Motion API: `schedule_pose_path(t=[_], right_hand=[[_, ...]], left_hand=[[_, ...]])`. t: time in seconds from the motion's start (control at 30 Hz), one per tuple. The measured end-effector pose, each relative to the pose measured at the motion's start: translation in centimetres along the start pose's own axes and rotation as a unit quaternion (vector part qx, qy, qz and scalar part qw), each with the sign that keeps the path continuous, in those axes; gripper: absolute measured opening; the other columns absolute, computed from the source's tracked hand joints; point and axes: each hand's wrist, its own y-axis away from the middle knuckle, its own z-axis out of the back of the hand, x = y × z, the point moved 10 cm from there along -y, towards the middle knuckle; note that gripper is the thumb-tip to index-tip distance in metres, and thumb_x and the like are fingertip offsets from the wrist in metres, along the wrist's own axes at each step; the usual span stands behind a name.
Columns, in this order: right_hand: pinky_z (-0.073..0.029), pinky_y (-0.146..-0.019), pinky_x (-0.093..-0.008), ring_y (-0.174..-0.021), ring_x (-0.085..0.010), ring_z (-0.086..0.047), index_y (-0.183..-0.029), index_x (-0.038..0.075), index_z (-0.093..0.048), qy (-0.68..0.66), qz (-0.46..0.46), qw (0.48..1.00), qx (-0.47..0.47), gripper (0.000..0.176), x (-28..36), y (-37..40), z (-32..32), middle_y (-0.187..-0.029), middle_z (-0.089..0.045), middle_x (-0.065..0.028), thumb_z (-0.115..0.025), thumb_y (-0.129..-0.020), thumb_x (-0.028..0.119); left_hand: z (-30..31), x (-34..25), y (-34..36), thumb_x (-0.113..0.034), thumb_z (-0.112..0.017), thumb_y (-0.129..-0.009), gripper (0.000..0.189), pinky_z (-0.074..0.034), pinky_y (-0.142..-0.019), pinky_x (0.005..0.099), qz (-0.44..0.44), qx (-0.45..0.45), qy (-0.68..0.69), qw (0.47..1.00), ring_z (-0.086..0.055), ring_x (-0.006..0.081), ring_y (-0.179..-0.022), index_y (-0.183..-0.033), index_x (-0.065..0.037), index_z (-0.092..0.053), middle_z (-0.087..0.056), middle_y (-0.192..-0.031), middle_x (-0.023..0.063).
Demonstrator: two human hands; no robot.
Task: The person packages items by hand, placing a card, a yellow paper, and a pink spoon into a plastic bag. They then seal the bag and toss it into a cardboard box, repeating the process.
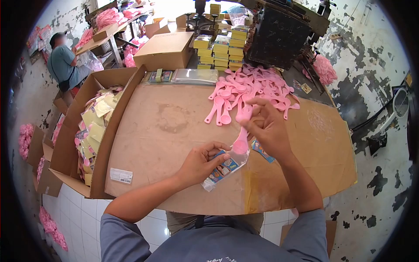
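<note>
My left hand pinches a clear plastic bag with a blue printed card inside, just above the cardboard-topped table. At the bag's upper end, a pink measuring spoon hangs bowl-down from the fingers of my right hand. Its bowl overlaps the clear plastic in this view. Under my right wrist, another blue printed card lies on the cardboard. Just beyond that hand spreads a heap of pink spoons.
An open carton of packed bags stands at left. Behind the table are a closed carton, stacked yellow-edged cards, clear bags and a dark machine. A person sits at the far left.
</note>
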Motion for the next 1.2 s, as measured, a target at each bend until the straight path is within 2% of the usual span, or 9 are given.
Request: schedule_pose_path(t=[0.1, 0.3, 0.5, 0.57, 0.7, 0.83, 0.9, 1.0, 1.2], right_hand=[[-0.056, -0.057, -0.0214, -0.072, -0.0069, -0.067, -0.131, 0.000, -0.055, 0.021, -0.018, 0.999, 0.043, 0.041, -1.6, 0.7, -1.3, -0.098, -0.061, -0.0058, -0.073, -0.094, 0.002], [-0.053, -0.059, -0.0210, -0.075, -0.0074, -0.068, -0.121, -0.001, -0.059, -0.070, 0.044, 0.992, -0.092, 0.030, -1.0, 1.9, -0.8, -0.097, -0.063, -0.0066, -0.073, -0.095, 0.003], [-0.055, -0.080, -0.0286, -0.089, -0.0146, -0.070, -0.124, -0.001, -0.059, 0.120, 0.016, 0.993, 0.011, 0.026, -3.3, 3.8, -1.5, -0.107, -0.070, -0.0116, -0.067, -0.100, 0.006], [-0.054, -0.087, -0.0319, -0.097, -0.0164, -0.069, -0.127, 0.000, -0.060, 0.131, 0.076, 0.984, 0.096, 0.029, -2.0, 3.8, -2.3, -0.112, -0.071, -0.0107, -0.067, -0.100, 0.007], [-0.051, -0.098, -0.0379, -0.115, -0.0222, -0.065, -0.120, 0.004, -0.067, -0.099, -0.027, 0.992, 0.075, 0.022, -1.6, 2.9, -1.9, -0.123, -0.070, -0.0114, -0.064, -0.099, 0.005], [-0.052, -0.096, -0.0384, -0.112, -0.0233, -0.067, -0.103, 0.004, -0.074, 0.080, 0.098, 0.973, 0.194, 0.011, 3.0, 3.1, -4.5, -0.116, -0.071, -0.0100, -0.071, -0.093, 0.004], [-0.053, -0.094, -0.0387, -0.110, -0.0233, -0.067, -0.099, 0.004, -0.075, 0.091, 0.133, 0.954, 0.254, 0.010, 4.0, 3.5, -5.4, -0.113, -0.071, -0.0087, -0.074, -0.089, 0.002], [-0.052, -0.080, -0.0346, -0.095, -0.0198, -0.068, -0.097, 0.006, -0.075, 0.338, 0.224, 0.893, 0.194, 0.007, 7.9, 3.6, -5.2, -0.102, -0.071, -0.0066, -0.075, -0.091, 0.008], [-0.046, -0.058, -0.0269, -0.068, -0.0125, -0.062, -0.097, 0.003, -0.077, 0.310, 0.134, 0.934, 0.115, 0.012, 8.8, 3.2, -3.8, -0.082, -0.069, -0.0056, -0.077, -0.086, 0.001]], left_hand=[[-0.4, 0.0, 0.1, -0.015, -0.065, -0.105, 0.029, -0.056, -0.073, 0.0230, 0.010, 0.018, -0.014, 1.000, -0.067, 0.0039, -0.087, -0.127, 0.002, -0.065, -0.076, -0.100, 0.0049], [-0.1, -0.5, 0.3, -0.019, -0.062, -0.107, 0.032, -0.056, -0.076, 0.0234, 0.020, 0.008, 0.005, 1.000, -0.066, 0.0040, -0.089, -0.131, 0.002, -0.065, -0.075, -0.104, 0.0038], [0.1, -0.4, 0.3, -0.022, -0.061, -0.108, 0.034, -0.054, -0.079, 0.0224, 0.004, 0.015, 0.004, 1.000, -0.065, 0.0037, -0.091, -0.131, 0.001, -0.065, -0.075, -0.104, 0.0033], [0.0, -1.0, 0.2, -0.024, -0.060, -0.108, 0.034, -0.054, -0.078, 0.0235, 0.006, 0.027, 0.013, 1.000, -0.067, 0.0063, -0.090, -0.132, 0.000, -0.064, -0.076, -0.102, 0.0051], [-0.7, -0.9, 0.4, -0.025, -0.058, -0.109, 0.035, -0.054, -0.082, 0.0264, 0.044, 0.094, 0.059, 0.993, -0.068, 0.0090, -0.093, -0.133, -0.001, -0.062, -0.076, -0.102, 0.0062], [-1.9, 0.0, 0.9, -0.026, -0.059, -0.108, 0.038, -0.053, -0.089, 0.0291, 0.085, 0.162, 0.088, 0.979, -0.067, 0.0100, -0.100, -0.136, -0.001, -0.060, -0.074, -0.112, 0.0066], [-1.5, -0.9, 0.8, -0.027, -0.061, -0.107, 0.040, -0.053, -0.092, 0.0298, 0.029, 0.142, 0.079, 0.986, -0.067, 0.0123, -0.104, -0.138, -0.001, -0.058, -0.072, -0.119, 0.0079], [-1.0, -3.6, 0.7, -0.027, -0.063, -0.105, 0.045, -0.052, -0.098, 0.0324, -0.111, 0.087, 0.050, 0.989, -0.067, 0.0161, -0.112, -0.141, -0.001, -0.055, -0.069, -0.128, 0.0098], [-2.0, -8.3, 3.2, -0.016, -0.070, -0.100, 0.048, -0.057, -0.097, 0.0345, -0.265, 0.068, -0.166, 0.947, -0.067, 0.0174, -0.119, -0.143, -0.002, -0.053, -0.067, -0.134, 0.0126]])
